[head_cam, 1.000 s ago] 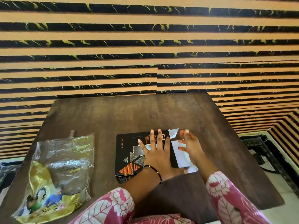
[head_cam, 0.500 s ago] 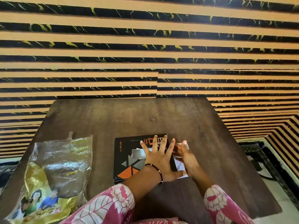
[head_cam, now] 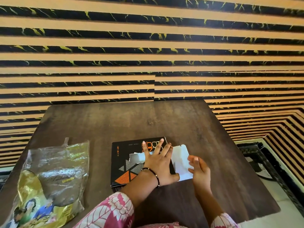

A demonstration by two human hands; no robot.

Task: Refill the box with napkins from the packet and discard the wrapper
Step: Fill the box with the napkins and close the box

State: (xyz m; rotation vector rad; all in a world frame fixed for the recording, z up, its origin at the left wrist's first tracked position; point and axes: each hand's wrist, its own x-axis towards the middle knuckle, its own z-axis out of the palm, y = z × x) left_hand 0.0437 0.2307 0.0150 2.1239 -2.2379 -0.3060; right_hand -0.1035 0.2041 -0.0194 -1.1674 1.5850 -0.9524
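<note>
A black napkin box with orange and grey triangles lies flat on the dark wooden table. White paper shows through the slot in its top. My left hand lies palm down on the box top with its fingers spread. The box's white end flap stands swung out on the right. My right hand is beside it, fingertips touching the flap's outer edge. The clear and gold plastic wrapper lies crumpled at the table's front left, apart from both hands.
A wall with black and tan stripes rises directly behind the table. The table's right edge drops to a light floor with a dark patterned border. Pink floral sleeves cover both forearms near the front edge.
The white flap, pressed nearly closed half a second ago, now stands swung out to the right. My right hand has moved right with it. My left hand stays flat on the box.
</note>
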